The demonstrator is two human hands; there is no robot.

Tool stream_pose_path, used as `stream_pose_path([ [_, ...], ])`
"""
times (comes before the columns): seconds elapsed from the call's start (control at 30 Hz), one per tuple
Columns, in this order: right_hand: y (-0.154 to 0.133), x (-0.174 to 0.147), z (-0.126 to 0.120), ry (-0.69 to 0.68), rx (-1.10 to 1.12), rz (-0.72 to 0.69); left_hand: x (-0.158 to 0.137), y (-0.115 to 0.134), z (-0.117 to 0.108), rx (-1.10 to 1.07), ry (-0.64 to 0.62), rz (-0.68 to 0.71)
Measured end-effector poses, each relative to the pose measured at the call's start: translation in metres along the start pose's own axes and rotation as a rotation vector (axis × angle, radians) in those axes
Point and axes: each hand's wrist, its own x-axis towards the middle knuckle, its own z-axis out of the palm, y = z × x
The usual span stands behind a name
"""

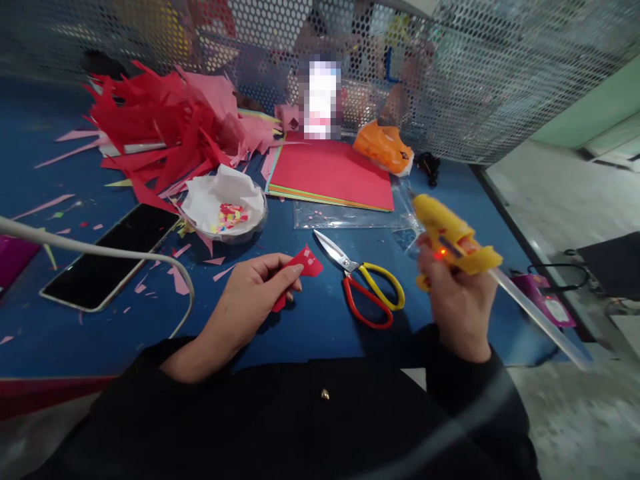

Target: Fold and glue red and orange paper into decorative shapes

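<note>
Your left hand [257, 285] pinches red paper [311, 262] above the bench [310, 337], near the scissors [347, 263]; your right hand [457, 300] grips the glue gun [440, 219], which, swung inward hot, might burn your fingers [291, 275].

Head cam looks fwd & down, close over blue tbl [320, 327].

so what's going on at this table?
A person's left hand pinches a small folded-looking red paper piece. The right hand grips a yellow glue gun, apart from the paper, with a translucent stick protruding from its back. Scissors lie between the hands on the blue table. Beyond are a stack of coloured sheets and a bowl holding small bits.
</note>
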Motion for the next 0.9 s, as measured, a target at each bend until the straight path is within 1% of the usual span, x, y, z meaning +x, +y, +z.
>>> stream_pose_path([
  [0.03, -0.008, -0.011, 0.004, -0.109, 0.116, 0.052, 0.0, 0.0, 0.0, -0.014, 0.015, -0.013],
  [0.07, -0.016, -0.021, 0.009, -0.208, 0.228, 0.071, 0.0, 0.0, 0.0, -0.029, 0.032, -0.022],
  [0.1, -0.023, -0.03, 0.013, -0.306, 0.334, 0.054, 0.001, 0.0, -0.001, -0.044, 0.046, -0.027],
  [0.13, -0.029, -0.039, 0.016, -0.379, 0.401, 0.033, 0.002, -0.001, -0.001, -0.06, 0.061, -0.027],
  [0.2, -0.036, -0.051, 0.022, -0.456, 0.411, -0.026, 0.003, -0.003, -0.001, -0.078, 0.084, -0.017],
  [0.33, -0.041, -0.059, 0.026, -0.465, 0.256, -0.159, 0.006, -0.004, -0.002, -0.052, 0.102, 0.003],
  [0.53, -0.037, -0.059, 0.028, -0.468, 0.18, -0.233, 0.004, 0.001, -0.002, 0.062, 0.111, 0.008],
  [0.67, -0.036, -0.06, 0.029, -0.455, 0.137, -0.243, 0.003, 0.002, -0.002, 0.12, 0.109, 0.018],
  [0.9, -0.033, -0.062, 0.031, -0.464, 0.142, -0.252, 0.001, 0.001, -0.001, 0.152, 0.109, 0.031],
])
